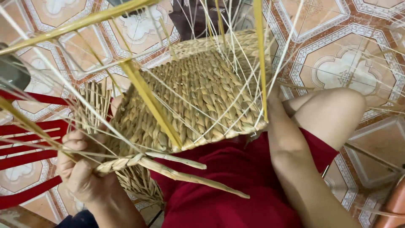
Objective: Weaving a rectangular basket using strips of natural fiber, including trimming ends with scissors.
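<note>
A patterned tile floor (337, 63) fills the background, widest across the upper right of the frame. Over it, in the middle of the frame, sits a half-woven basket (198, 97) of pale straw, its flat woven panel tilted toward the camera and resting on the lap of a person in red clothing (228, 194), which spreads across the lower centre. A yellow frame (147, 97) of straight rods runs through the basket, one rod slanting from the upper left, another standing upright at centre right. Thin loose strands (236, 46) fan out from the weave toward the top edge. At the far left lie the red slats of a chair (25, 156).

The left hand (80, 169), at lower left, is closed around a braided straw strip (126, 162) at the basket's lower left corner; the strip's loose flat ends trail toward the lower centre. The right hand (274, 99), at centre right, is against the basket's right edge, mostly hidden behind it, so I cannot tell whether it is gripping.
</note>
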